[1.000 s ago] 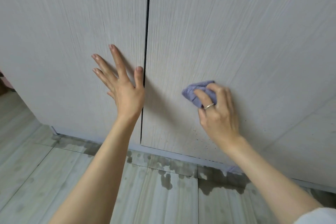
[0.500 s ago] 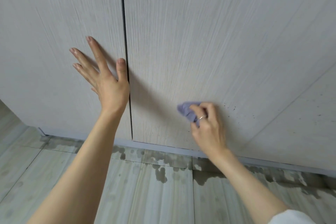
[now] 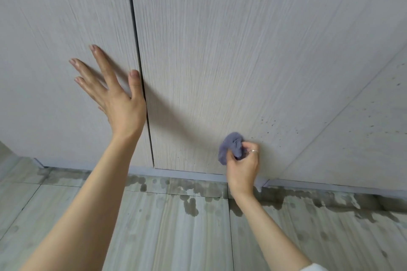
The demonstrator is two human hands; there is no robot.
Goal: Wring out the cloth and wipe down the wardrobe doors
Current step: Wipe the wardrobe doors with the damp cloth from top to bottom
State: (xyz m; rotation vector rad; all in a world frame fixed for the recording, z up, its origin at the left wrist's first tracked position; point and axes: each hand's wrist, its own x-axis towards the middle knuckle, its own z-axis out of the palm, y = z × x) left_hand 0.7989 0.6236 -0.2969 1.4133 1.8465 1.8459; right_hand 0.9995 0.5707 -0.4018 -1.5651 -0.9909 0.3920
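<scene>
Pale wood-grain wardrobe doors fill the upper view, split by a dark vertical gap. My left hand [image 3: 114, 94] lies flat with spread fingers on the left door [image 3: 55, 39], its thumb beside the gap. My right hand [image 3: 242, 165] grips a bunched purple cloth [image 3: 231, 145] and holds it against the lower part of the middle door [image 3: 220, 50], close to the door's bottom edge. Small dark specks dot the door just right of the cloth.
A third door panel [image 3: 363, 138] at the right carries more dark specks. A grey plinth [image 3: 187, 174] runs along the base of the wardrobe. The grey tiled floor [image 3: 176, 237] below shows wet patches along the plinth.
My right hand has slid the cloth down the middle door, from mid-height to near its bottom edge. My left hand has stayed flat on the left door.
</scene>
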